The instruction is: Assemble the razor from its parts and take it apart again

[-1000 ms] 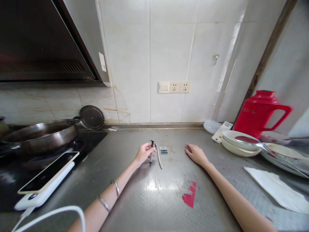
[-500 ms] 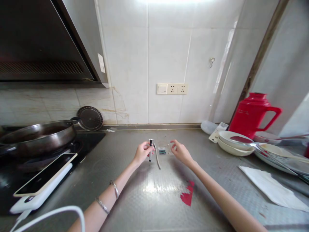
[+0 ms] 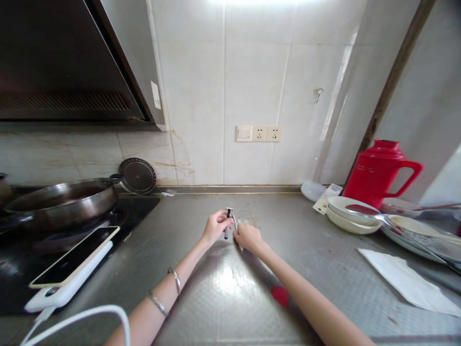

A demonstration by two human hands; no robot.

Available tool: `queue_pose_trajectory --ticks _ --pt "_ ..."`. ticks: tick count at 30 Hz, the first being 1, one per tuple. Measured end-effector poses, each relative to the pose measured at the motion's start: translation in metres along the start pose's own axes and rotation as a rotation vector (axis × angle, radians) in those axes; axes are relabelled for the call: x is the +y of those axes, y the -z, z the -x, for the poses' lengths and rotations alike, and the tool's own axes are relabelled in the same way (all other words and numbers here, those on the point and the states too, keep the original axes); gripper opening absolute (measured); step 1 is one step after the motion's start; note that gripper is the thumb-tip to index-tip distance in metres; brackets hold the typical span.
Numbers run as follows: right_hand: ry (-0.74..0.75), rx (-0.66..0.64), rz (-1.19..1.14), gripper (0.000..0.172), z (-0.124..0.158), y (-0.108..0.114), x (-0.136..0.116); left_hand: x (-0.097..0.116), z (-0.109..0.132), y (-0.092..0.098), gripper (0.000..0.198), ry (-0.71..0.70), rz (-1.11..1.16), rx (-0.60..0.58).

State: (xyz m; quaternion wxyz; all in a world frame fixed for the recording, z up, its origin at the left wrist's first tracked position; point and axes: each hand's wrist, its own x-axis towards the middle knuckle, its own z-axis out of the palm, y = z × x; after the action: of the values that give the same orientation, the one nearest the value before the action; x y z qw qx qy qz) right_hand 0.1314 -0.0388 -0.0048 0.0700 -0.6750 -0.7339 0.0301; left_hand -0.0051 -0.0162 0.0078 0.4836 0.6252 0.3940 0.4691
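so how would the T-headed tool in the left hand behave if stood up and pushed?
The T-headed tool looks stiff, its body being straight. It's probably light, as the left hand holds it in a finger pinch. It may tip easily, with its wider head above a narrow end.

I see room over the table (image 3: 295, 235) between the right hand (image 3: 249, 236) and 2 stacked bowls (image 3: 352, 226); a flask (image 3: 376, 170) blocks beyond.

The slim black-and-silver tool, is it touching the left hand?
Touching. The head view shows the left hand pinching the slim tool, which sticks out above and below.
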Motion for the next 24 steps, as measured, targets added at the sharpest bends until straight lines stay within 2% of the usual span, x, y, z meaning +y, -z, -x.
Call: queue_pose_trajectory --ticks 4,8,12,15,18,24 --pt "-0.061 0.031 -0.010 0.036 -0.001 0.005 0.011 0.001 -0.001 0.000 0.029 -0.003 -0.004 0.008" --pt "-0.145 0.148 -0.121 0.039 -0.006 0.026 0.044 -0.002 -0.002 0.000 0.027 -0.014 -0.002 0.025" --pt "-0.010 0.338 -0.337 0.032 -0.009 0.042 0.087 -0.006 -0.004 0.000 0.025 -0.058 0.011 0.048" --pt "0.116 0.475 -0.353 0.034 -0.005 0.045 0.106 -0.007 -0.004 0.001 0.024 -0.089 0.012 0.073" --pt "0.158 0.501 -0.376 0.033 0.002 0.047 0.106 -0.008 -0.004 0.001 0.022 -0.094 0.010 0.079" --pt "0.311 0.477 -0.615 0.040 0.015 0.053 0.084 -0.014 -0.005 0.001 0.023 -0.113 0.043 0.073"
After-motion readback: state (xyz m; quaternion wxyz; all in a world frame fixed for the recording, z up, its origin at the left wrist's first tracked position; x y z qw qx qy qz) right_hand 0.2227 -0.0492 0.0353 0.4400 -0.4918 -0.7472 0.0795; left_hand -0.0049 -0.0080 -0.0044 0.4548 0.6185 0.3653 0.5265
